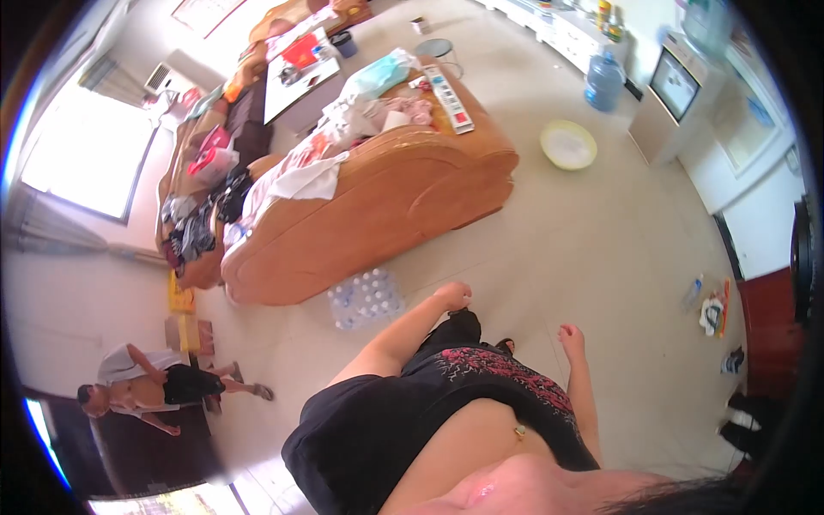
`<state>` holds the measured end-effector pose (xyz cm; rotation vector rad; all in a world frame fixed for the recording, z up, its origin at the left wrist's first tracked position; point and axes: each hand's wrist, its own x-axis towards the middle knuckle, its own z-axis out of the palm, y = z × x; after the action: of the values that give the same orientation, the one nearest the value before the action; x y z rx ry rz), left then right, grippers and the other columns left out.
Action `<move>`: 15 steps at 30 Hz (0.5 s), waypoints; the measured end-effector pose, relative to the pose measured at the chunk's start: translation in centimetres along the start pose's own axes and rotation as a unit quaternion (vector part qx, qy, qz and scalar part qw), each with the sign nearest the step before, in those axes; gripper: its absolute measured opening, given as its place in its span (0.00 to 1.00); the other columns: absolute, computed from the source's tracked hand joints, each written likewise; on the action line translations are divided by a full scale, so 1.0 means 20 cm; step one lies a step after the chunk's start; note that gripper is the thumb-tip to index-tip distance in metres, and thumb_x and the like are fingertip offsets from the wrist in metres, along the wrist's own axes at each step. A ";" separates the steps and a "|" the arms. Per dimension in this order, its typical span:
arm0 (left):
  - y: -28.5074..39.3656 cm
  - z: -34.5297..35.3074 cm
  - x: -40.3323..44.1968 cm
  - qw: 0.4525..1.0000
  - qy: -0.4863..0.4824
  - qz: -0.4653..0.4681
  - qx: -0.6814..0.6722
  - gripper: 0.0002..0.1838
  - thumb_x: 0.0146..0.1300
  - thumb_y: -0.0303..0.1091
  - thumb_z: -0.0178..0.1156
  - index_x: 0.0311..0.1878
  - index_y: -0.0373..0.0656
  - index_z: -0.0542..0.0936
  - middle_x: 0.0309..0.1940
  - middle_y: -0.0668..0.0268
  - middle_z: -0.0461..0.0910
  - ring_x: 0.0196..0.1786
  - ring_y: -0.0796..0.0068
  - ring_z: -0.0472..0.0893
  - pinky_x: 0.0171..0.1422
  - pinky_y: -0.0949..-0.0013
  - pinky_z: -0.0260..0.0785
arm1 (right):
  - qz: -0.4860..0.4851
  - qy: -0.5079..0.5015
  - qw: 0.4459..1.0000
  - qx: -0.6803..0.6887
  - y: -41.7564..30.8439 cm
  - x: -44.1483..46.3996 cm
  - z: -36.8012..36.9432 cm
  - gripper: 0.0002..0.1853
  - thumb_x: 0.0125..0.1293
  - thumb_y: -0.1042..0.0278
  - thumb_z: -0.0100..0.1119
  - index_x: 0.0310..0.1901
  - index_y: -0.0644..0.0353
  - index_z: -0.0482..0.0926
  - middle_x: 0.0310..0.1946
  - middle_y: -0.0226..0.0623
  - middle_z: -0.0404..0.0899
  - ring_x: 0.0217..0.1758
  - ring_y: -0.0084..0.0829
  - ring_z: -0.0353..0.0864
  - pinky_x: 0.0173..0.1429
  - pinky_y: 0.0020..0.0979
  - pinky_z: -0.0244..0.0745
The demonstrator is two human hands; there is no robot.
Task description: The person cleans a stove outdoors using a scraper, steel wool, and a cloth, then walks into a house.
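My left hand (453, 296) hangs in front of my body, its fingers loosely curled, and I see nothing in it. Nearest to it is a plastic-wrapped pack of bottles (366, 299) on the floor beside an orange-brown sofa (378, 215). On the other side of my black top with red embroidery (481, 365), my right hand (571, 338) is also curled over the tiled floor. No object shows in that hand either. Neither hand touches the furniture. Part of one sandalled foot (505, 345) shows between my hands.
Clothes and a power strip box (449, 99) lie on the sofa. A pale yellow basin (568, 144) and a blue water bottle (604, 82) stand on the floor near a water dispenser (674, 86). Another person (163, 382) is at the left. Shoes (732, 360) lie at the right.
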<state>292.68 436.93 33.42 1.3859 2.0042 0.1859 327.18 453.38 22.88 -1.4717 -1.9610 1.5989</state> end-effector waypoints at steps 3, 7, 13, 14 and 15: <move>-0.18 0.01 -0.11 0.988 -0.098 -0.091 0.077 0.17 0.45 0.41 0.53 0.33 0.38 0.78 0.36 0.52 0.76 0.43 0.57 0.75 0.46 0.60 0.68 | 0.023 -0.017 0.994 -0.106 0.15 -0.08 0.01 0.09 0.52 0.70 0.50 0.34 0.65 0.73 0.26 0.41 0.76 0.28 0.31 0.75 0.32 0.28 0.71; -0.53 0.04 -0.37 0.974 -0.075 -0.183 0.111 0.17 0.44 0.40 0.52 0.32 0.37 0.78 0.37 0.51 0.76 0.43 0.57 0.75 0.48 0.60 0.67 | 0.081 0.066 0.959 -0.265 0.23 -0.35 -0.02 0.05 0.44 0.72 0.53 0.25 0.61 0.70 0.22 0.44 0.73 0.27 0.39 0.74 0.33 0.34 0.69; -1.08 0.13 -0.50 0.969 -0.068 -0.214 0.099 0.17 0.39 0.41 0.55 0.32 0.40 0.78 0.35 0.53 0.77 0.41 0.57 0.76 0.44 0.61 0.69 | 0.128 0.255 0.938 -0.198 0.26 -0.63 0.09 0.05 0.39 0.73 0.54 0.19 0.60 0.67 0.17 0.43 0.70 0.25 0.42 0.71 0.30 0.38 0.66; -1.11 0.09 -0.46 0.970 -0.113 -0.197 0.087 0.16 0.39 0.41 0.55 0.29 0.40 0.78 0.33 0.53 0.77 0.39 0.56 0.76 0.42 0.60 0.69 | 0.147 0.261 0.934 -0.194 0.19 -0.64 0.13 0.05 0.39 0.73 0.53 0.19 0.60 0.67 0.17 0.43 0.70 0.25 0.42 0.71 0.30 0.38 0.66; -1.11 0.03 -0.45 0.967 -0.164 -0.180 0.080 0.16 0.38 0.42 0.55 0.27 0.40 0.78 0.30 0.53 0.77 0.37 0.56 0.76 0.40 0.59 0.69 | 0.188 0.264 0.926 -0.195 0.17 -0.66 0.18 0.05 0.39 0.74 0.53 0.19 0.59 0.67 0.17 0.42 0.70 0.25 0.42 0.71 0.30 0.37 0.66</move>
<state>277.62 419.58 26.51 1.0381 1.9748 -0.3530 332.90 440.56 23.93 -2.2565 -1.8006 0.7827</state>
